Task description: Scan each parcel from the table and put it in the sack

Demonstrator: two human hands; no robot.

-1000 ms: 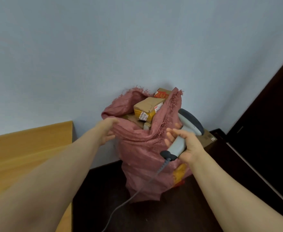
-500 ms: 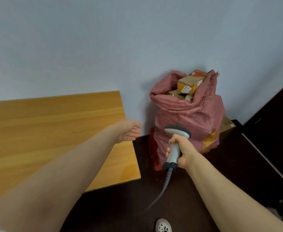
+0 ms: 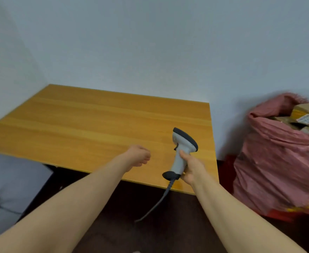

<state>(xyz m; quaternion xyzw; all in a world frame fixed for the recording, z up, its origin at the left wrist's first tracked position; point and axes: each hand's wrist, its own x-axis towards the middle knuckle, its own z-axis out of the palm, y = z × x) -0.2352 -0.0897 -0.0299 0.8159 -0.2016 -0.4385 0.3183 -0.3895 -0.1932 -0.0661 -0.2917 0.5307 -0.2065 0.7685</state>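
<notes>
While the right hand (image 3: 192,168) grips the scanner (image 3: 183,148) by its handle, head uppermost, over the near right corner of the table (image 3: 95,125), we note the left hand (image 3: 139,155) hanging above the wood. Its fingers are loosely curled and hold nothing.

The only parcels (image 3: 305,115) we can see are heaped in the mouth of the red sack (image 3: 278,170), which stands on the floor right of the table, against the far wall. It looks full to the brim. A cable (image 3: 155,203) trails from the scanner's base down past the near table edge.

Our reading: both hands face the table for a next parcel, if one lies out of view. To do it well, we would lift a parcel label-up with the left hand, tip the scanner's window down at the barcode, and mind the cable at the edge. The sack is blurred and its labels unreadable.
</notes>
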